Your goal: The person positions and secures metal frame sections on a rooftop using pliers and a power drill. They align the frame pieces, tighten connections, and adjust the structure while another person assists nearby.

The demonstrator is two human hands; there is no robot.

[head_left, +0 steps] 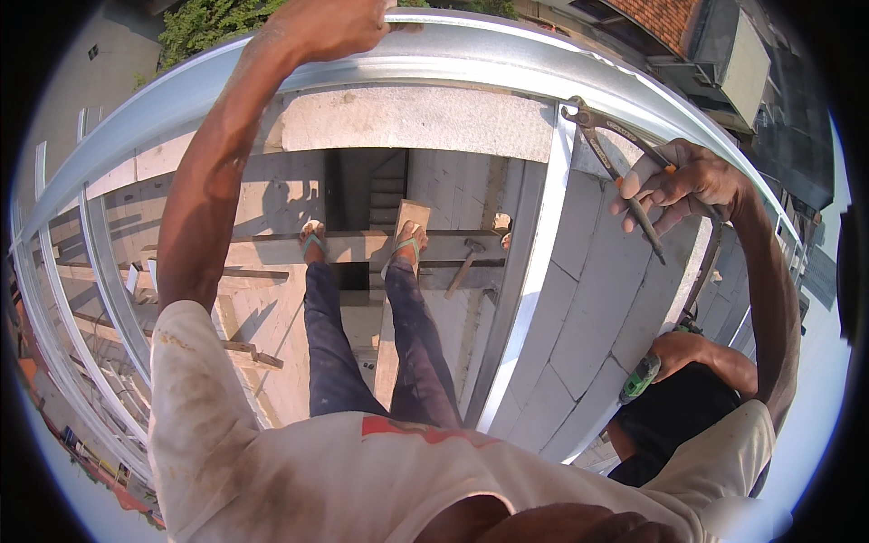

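Note:
At the top of the head view my left hand (330, 29) is closed over the upper edge of a long shiny metal channel (434, 65). My right hand (674, 185), off to the right, grips a pair of end-cutting pincers (593, 136). The pincers' handles are spread apart, with the fingers wrapped among them. Their head points up and left, by the spot where an upright metal stud (534, 262) meets the channel. From this view I cannot tell whether the jaws touch the metal.
My sandalled feet stand on a wooden plank (358, 246) high above a floor. A hammer (463, 269) lies near them. At lower right a co-worker's hand (681, 351) holds a green power drill (641, 378). Pale block wall (579, 299) and several metal studs (109, 262) flank me.

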